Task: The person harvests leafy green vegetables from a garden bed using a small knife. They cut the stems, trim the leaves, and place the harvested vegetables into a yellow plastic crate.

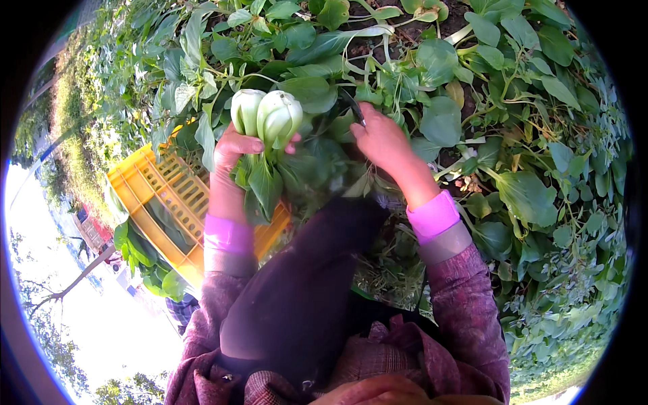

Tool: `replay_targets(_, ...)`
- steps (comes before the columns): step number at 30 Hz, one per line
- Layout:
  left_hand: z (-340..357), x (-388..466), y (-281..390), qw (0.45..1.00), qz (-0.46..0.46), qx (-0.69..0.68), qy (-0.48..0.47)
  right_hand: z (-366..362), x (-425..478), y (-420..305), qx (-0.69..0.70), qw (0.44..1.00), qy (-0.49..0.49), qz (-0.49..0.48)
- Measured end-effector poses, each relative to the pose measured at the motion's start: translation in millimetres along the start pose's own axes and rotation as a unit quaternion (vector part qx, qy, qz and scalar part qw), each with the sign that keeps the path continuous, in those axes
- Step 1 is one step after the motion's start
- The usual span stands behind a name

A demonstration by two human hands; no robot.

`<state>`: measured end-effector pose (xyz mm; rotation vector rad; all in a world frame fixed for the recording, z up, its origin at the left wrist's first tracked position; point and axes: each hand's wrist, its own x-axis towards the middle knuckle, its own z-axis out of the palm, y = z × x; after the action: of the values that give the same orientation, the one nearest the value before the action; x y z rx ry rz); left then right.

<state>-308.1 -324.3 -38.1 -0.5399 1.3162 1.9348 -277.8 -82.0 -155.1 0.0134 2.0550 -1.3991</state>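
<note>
Two heads of bok choy are held in my left hand, their pale green-white bases pointing up and their leaves hanging below. My right hand is closed around a knife; its dark blade points up and left among the leaves, and its handle is mostly hidden in the fist. Leafy green plants grow around both hands. To the left of my left forearm, a yellow plastic crate stands tilted, with green leaves showing inside and beyond it.
Dense leafy growth covers the ground ahead and to the right, with weeds among it. My dark-clad knee lies between my arms, close to the crate. Beyond the crate are a bare branch and dry grass.
</note>
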Motion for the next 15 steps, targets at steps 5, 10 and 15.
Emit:
replay_targets(5, 21, 3, 8, 0.996, -0.045, 0.069, -0.026, -7, 25, 5, 0.352, 0.918, 0.093, 0.159)
replay_targets(10, 12, 12, 8, 0.949, -0.068, 0.298, 0.08, 5, 6, 0, 0.485, 0.852, 0.168, 0.104)
replay_targets(15, -10, 11, -1, 0.932, -0.046, 0.327, 0.146, 20, -29, 2, 0.421, 0.893, 0.142, 0.064)
